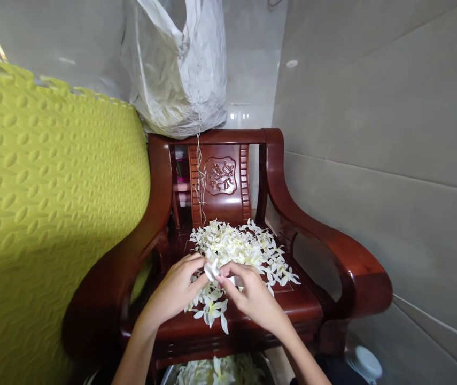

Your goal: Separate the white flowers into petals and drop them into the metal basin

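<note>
A heap of white flowers [239, 247] lies on the seat of a dark red wooden armchair [292, 302]. Both hands meet over the front of the heap and pinch one white flower [212, 269] between them. My left hand [178, 289] grips it from the left with thumb and fingertips. My right hand [252, 297] grips it from the right, fingers curled. Loose flowers [212, 310] lie just under the hands near the seat's front edge.
A yellow-green embossed foam mat [44, 224] leans against the chair's left arm. A crumpled white sack [176, 69] rests on the chair back, strings hanging down. Below the seat a metal bowl [264, 361] holds more white flowers [216, 371]. Grey tiled wall at right; a white lid [366, 363].
</note>
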{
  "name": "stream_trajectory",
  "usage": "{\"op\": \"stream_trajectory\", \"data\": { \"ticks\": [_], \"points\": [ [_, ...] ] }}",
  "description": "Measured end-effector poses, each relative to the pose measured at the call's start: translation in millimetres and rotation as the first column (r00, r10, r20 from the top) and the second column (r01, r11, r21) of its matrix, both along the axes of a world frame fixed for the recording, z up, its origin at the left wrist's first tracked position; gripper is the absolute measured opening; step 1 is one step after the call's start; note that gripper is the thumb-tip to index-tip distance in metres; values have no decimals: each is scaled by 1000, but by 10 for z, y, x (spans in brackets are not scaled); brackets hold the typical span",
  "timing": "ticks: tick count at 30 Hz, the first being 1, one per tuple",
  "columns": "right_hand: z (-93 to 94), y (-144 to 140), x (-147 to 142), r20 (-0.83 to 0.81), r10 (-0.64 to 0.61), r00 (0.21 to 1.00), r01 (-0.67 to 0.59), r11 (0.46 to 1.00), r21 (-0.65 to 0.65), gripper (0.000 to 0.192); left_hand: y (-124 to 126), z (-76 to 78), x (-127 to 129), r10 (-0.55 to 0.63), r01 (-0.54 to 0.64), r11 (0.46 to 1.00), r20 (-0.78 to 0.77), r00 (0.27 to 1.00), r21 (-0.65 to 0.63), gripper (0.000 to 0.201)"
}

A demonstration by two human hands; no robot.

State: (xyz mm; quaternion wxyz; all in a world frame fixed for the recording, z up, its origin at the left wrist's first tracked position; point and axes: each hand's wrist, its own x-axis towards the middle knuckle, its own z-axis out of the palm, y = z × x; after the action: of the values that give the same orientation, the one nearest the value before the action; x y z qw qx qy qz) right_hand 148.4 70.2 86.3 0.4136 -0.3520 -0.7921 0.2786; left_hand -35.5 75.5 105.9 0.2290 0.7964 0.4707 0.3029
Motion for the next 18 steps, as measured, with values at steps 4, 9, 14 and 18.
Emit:
{"op": "stream_trajectory", "data": {
  "ticks": [4,9,14,18],
  "points": [
    [-13,10,26,-109,81,991,-92,991,-97,11,-24,57,1,-62,62,998,-12,998,-12,19],
    [-58,76,66,-112,-21,993,12,996,-87,9,-103,41,38,-87,87,989,1,996,-119,11],
    [-18,36,98,80,-27,996,30,999,-36,12,-131,46,108,-94,90,993,-58,994,-71,44],
    [24,-42,112,61,37,997,-30,992,-121,21,-119,85,157,-44,43,999,19,999,32,36]
  ]
}}
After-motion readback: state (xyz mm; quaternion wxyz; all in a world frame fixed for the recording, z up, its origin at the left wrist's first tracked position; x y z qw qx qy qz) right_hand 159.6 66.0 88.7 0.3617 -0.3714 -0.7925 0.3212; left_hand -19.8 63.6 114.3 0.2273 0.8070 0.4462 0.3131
